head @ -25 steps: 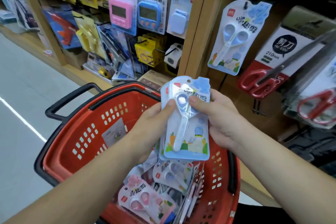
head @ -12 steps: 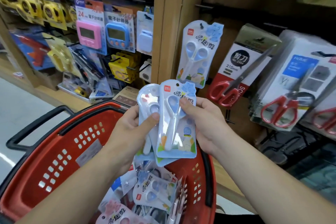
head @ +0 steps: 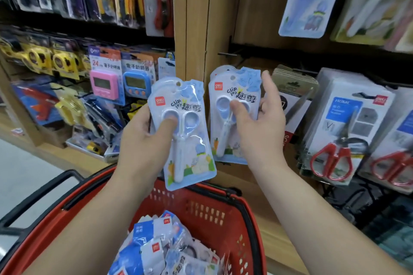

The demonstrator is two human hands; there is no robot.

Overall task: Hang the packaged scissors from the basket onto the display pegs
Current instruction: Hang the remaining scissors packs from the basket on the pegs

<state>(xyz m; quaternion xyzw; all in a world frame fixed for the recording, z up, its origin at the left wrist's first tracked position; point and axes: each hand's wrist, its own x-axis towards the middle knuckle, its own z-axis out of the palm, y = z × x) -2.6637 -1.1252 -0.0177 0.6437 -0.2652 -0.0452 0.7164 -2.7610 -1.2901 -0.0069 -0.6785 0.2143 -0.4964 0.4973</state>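
Observation:
My left hand (head: pixel 143 138) grips a blue-and-white scissors pack (head: pixel 190 152) upright above the red basket (head: pixel 223 214), thumb across the front. A second pack's white edge seems to sit behind it. My right hand (head: pixel 261 127) pinches another blue scissors pack (head: pixel 223 96), thumb on its front and fingers behind. That pack is held up against the wooden display panel, its hang hole just below a black peg (head: pixel 225 54). I cannot tell whether it hangs on a peg. Several more packs (head: pixel 161 252) lie in the basket.
Red-handled scissors packs (head: pixel 333 140) hang to the right of my right hand. Larger scissors packs (head: pixel 312 0) hang on the row above. A wooden upright (head: pixel 192 29) separates this bay from the timers (head: pixel 105 85) and tape measures on the left.
The two packs have come apart: my right hand carried one up and right to the panel, while my left hand kept the other. The view has tilted upward.

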